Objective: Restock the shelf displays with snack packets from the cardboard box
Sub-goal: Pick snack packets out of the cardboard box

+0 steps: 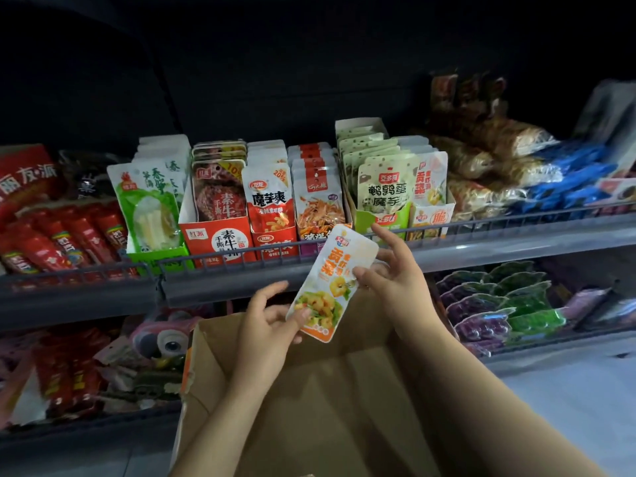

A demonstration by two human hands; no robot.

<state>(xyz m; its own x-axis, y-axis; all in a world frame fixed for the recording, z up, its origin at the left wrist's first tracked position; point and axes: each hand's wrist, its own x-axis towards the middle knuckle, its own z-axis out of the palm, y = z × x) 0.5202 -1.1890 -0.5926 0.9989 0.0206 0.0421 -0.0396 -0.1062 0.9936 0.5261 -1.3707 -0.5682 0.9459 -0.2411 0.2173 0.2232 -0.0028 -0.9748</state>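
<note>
Both hands hold one white and orange packet (328,283) in the air, just in front of the rail (481,223) at the front edge of the upper shelf (516,246) and above the open cardboard box (309,390). The packet is tilted, its top end leaning toward the shelf and to the right. The left hand (266,325) pinches the packet's lower left corner between thumb and fingers; the right hand (392,270) grips its right edge near the middle, the thumb on the printed face and the forefinger stretched up toward the rail. The box stands below the hands, in front of the lower shelf (550,352), with its flaps up and its inside in shadow, so what lies in it cannot be told. On the upper shelf, display trays stand side by side along the front edge, each filled with upright packets. The tray (432,215) right of the green tray (382,218) holds packets (428,180) with the same orange print as the held one, and it stands just behind the rail, up and to the right of the right hand. Red sticks (62,242) lie at the shelf's left end, and blue packs (571,180) at its right end.
</note>
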